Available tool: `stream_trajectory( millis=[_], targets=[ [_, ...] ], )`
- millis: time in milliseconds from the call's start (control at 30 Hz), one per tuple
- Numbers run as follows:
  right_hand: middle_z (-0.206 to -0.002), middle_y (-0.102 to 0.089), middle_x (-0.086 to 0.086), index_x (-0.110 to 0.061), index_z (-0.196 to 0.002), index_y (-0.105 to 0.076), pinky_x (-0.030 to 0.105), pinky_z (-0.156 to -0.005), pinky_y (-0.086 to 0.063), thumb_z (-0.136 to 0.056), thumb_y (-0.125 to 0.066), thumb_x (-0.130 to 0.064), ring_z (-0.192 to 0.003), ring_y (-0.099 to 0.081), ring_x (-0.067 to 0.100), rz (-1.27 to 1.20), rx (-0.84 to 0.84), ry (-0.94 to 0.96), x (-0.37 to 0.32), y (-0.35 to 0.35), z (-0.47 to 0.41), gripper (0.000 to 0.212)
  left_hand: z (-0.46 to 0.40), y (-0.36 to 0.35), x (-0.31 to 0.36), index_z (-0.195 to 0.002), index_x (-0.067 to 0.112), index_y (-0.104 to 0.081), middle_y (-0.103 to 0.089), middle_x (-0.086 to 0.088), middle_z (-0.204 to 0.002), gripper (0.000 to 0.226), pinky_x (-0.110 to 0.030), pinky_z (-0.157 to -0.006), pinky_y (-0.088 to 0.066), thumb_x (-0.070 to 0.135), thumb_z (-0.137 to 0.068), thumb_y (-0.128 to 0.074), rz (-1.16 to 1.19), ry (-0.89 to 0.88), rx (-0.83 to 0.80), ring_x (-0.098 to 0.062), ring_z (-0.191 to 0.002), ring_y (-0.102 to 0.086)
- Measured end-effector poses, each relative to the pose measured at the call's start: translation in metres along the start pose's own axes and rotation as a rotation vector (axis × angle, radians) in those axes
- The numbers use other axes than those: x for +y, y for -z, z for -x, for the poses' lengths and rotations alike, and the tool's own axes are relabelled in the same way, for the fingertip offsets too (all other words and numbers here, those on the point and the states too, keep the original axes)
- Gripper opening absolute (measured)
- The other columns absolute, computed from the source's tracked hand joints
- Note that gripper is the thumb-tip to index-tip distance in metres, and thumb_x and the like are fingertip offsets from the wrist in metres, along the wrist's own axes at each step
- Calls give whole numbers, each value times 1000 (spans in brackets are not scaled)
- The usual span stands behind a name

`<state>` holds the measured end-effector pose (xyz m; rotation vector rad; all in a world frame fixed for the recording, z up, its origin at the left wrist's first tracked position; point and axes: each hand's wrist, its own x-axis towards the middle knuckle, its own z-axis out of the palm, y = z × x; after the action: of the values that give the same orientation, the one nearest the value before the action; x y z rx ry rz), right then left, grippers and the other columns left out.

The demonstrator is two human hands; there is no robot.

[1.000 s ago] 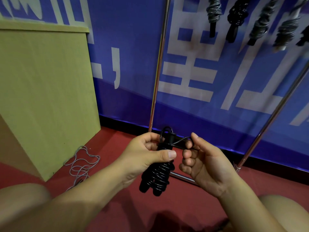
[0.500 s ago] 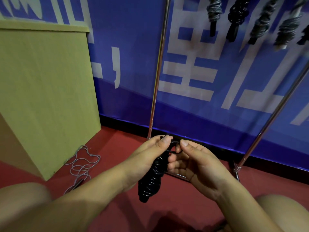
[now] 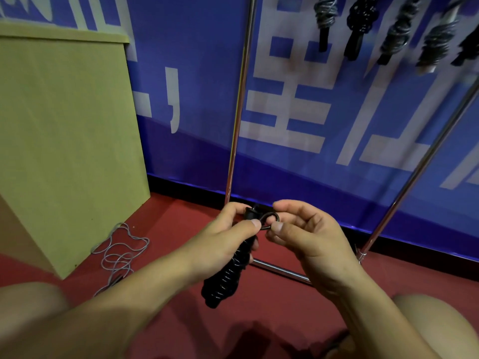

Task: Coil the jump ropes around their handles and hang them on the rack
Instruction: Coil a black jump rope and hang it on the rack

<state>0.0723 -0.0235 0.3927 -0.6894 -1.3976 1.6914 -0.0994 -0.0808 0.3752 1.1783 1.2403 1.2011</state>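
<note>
Fingers of the left hand (image 3: 228,239) curled round the upper part of the black jump rope bundle (image 3: 225,278), thumb pressed across near its top. Right hand (image 3: 308,234) just beside it, thumb and forefinger pinching a small dark loop of rope (image 3: 270,221) at the bundle's head — remaining fingers loosely bent beneath. Bundle tilted, its coiled lower end hanging down and to the left, clear of the red floor (image 3: 181,224). Directly behind the hands, the chrome rack (image 3: 239,104): one upright post rising from the floor, a second slanting at the right, a low bar running along the floor between them. Up at the top right corner, five coiled ropes (image 3: 396,35) hanging in a row — dark and grey, against the blue banner (image 3: 197,47). Near the floor's left edge, a loose grey rope (image 3: 118,252) lying in tangled loops, just beside the corner of a yellow-green cabinet (image 3: 67,141). Bare knees at both lower corners.
</note>
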Motion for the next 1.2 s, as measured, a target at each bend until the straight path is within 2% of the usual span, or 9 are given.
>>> stream_trajectory(
  millis=[133,267,400,633,733,833,1000,1100,1200],
  targets=[
    [-87,-74,11,-9,-96,-72,25,-71,-56,-68,-75,-7,-77,-68,18,86,13,30,2,1,1,28,1,2,1,-103,24,-57,-63,-1,-74,24,-33,-61,-48,38,-84,-57,-65,-27,-35,-22,-67,-60],
    [-86,-74,2,-11,-98,-74,24,-67,-55,-71,-73,-15,-74,-65,11,183,32,43,5,0,3,28,3,2,2,-104,12,-54,-61,-3,-75,25,-37,-62,-48,34,-91,-55,-125,-56,-47,-25,-68,-58],
    [-93,-76,1,-15,-99,-75,22,-66,-53,-74,-71,-19,-71,-65,7,227,37,33,8,1,4,26,4,2,0,-94,17,-53,-61,-2,-73,21,-41,-63,-47,37,-87,-54,-167,-74,-58,-26,-66,-58],
    [-91,-71,1,-14,-104,-74,33,-74,-50,-77,-70,-22,-79,-62,9,186,9,-42,14,0,2,29,3,2,2,-102,12,-54,-63,-1,-72,28,-40,-63,-48,35,-86,-52,-187,-49,-83,-25,-66,-61],
    [-85,-71,-3,-10,-104,-71,32,-74,-49,-79,-68,-21,-76,-61,8,156,-40,-94,13,1,2,27,4,3,3,-105,13,-56,-65,-2,-73,31,-38,-64,-50,37,-85,-52,-173,-26,-101,-24,-66,-62],
    [-73,-60,-3,-10,-97,-68,26,-66,-50,-81,-70,-19,-66,-53,7,35,-77,-176,12,0,2,19,5,2,2,-107,11,-56,-65,-4,-75,35,-37,-66,-50,38,-85,-51,-150,5,-118,-24,-66,-64],
    [-83,-61,1,-18,-86,-68,26,-66,-50,-74,-78,-29,-73,-57,10,-53,-139,-257,12,3,-1,18,6,1,0,-97,19,-58,-65,-4,-76,25,-37,-66,-49,40,-86,-50,-137,23,-135,-24,-66,-63],
    [-84,-63,7,-17,-83,-61,32,-71,-48,-78,-73,-21,-77,-60,20,-97,-158,-270,14,3,-3,14,7,-3,-4,-97,19,-56,-65,-3,-76,25,-35,-64,-49,40,-88,-47,-148,11,-163,-23,-64,-63],
    [-83,-63,6,-16,-83,-60,30,-69,-50,-83,-73,-18,-76,-59,18,-65,-150,-252,11,2,-3,13,6,-4,-6,-102,16,-56,-64,-3,-75,30,-36,-63,-49,42,-89,-47,-138,-2,-147,-23,-64,-63]
  ],
)
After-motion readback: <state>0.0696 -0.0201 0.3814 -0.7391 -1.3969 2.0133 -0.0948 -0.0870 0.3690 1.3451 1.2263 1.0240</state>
